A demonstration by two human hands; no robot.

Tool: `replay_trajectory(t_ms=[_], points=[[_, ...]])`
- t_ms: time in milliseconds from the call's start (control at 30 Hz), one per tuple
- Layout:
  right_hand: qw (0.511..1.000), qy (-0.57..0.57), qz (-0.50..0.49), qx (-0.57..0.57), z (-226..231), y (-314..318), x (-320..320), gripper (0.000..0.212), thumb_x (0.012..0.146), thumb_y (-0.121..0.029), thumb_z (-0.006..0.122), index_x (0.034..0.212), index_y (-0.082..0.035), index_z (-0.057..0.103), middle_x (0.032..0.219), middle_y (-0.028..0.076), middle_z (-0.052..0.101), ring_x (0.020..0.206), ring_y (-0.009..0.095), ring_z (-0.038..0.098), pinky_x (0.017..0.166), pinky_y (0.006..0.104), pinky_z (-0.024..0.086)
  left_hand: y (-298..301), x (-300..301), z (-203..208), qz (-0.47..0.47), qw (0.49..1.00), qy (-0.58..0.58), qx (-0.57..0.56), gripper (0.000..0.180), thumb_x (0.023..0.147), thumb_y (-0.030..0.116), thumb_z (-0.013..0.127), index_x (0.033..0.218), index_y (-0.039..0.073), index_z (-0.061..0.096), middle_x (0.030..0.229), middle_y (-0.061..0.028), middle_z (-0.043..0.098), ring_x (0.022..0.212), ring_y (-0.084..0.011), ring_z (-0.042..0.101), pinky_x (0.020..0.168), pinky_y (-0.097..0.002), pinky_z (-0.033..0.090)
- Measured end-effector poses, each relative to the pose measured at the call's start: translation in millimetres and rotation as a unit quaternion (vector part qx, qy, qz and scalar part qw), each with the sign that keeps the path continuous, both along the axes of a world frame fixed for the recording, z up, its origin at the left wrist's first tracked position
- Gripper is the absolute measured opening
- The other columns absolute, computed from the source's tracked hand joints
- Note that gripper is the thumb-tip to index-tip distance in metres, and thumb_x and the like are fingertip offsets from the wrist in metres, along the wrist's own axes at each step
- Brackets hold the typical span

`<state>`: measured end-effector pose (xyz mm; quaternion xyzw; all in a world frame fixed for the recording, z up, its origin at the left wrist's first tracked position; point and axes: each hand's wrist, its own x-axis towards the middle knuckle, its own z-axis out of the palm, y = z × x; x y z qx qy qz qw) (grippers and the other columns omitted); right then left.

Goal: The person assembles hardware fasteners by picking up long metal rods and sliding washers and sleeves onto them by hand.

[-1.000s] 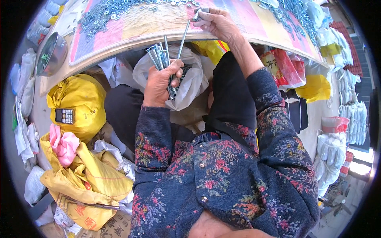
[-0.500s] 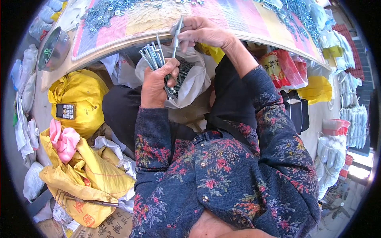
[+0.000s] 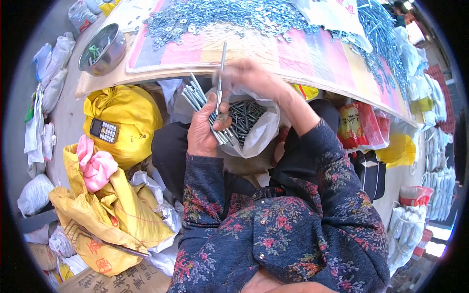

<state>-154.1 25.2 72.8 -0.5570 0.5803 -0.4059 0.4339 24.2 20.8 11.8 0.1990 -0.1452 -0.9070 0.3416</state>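
Note:
My left hand (image 3: pixel 204 128) is closed round a bundle of long silvery bolts (image 3: pixel 195 97), their ends sticking out above and below the fingers. One more bolt (image 3: pixel 223 66), with a thicker sleeve-like lower part, stands nearly upright at the left thumb and fingertips. Beside that bolt is my right hand (image 3: pixel 254 78), its fingers smeared by motion, so their grip on it is unclear. Below both hands, an open white bag (image 3: pixel 266 128) between my knees holds many dark metal bolts (image 3: pixel 243 119).
Many washers (image 3: pixel 195 22) lie on the striped tabletop (image 3: pixel 234 51), with a heap of bolts (image 3: pixel 378 29) at far right. A metal bowl (image 3: pixel 115 53) stands at left. A phone (image 3: pixel 104 131) rests on a yellow sack (image 3: pixel 141 117); a red bag (image 3: pixel 354 127) sits under the table edge.
The view has shifted, showing more of the tabletop. My right hand has come down a little relative to the left, and the single bolt now stands against the left hand's fingers.

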Motion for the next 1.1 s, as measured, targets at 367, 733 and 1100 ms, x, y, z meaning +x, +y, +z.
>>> replay_trajectory(t_ms=[367, 733, 1100], points=[[0.843, 0.448, -0.241, -0.173, -28.2, -150.7, 3.5, 0.019, 0.081, -0.014, 0.057, 0.087, 0.002, 0.065, 0.09, 0.028, 0.064, 0.084, 0.043, 0.064, 0.075, 0.0509, 0.051, -24.8, 18.0, -10.8, 0.032, 0.997, 0.068, -0.015, 0.029, 0.095, 0.022, 0.056, 0.114, 0.001, 0.055, 0.084, -0.0088, 0.064, 0.046, -0.0094, 0.049, 0.046, -0.0233, 0.041], [0.84, 0.449, -0.231, -0.199, -22.9, -125.2, -14.9, 0.022, 0.084, -0.016, 0.055, 0.076, 0.002, 0.065, 0.078, 0.026, 0.064, 0.077, 0.042, 0.064, 0.067, 0.0503, 0.051, -13.6, 11.2, 10.2, 0.107, 0.976, -0.139, -0.128, 0.028, 0.089, 0.014, 0.065, 0.11, -0.004, 0.06, 0.074, -0.0093, 0.064, 0.047, -0.0078, 0.047, 0.041, -0.0189, 0.035], [0.895, -0.393, -0.205, -0.04, -9.7, -29.3, -1.2, 0.022, 0.095, -0.014, 0.057, 0.078, -0.001, 0.063, 0.066, 0.005, 0.063, 0.047, 0.004, 0.042, 0.042, 0.0192, 0.031, 7.1, -19.9, 7.3, 0.033, 0.977, -0.165, -0.131, 0.024, 0.085, 0.009, 0.068, 0.104, -0.004, 0.061, 0.076, -0.0054, 0.059, 0.056, -0.0068, 0.05, 0.039, -0.0155, 0.033]])
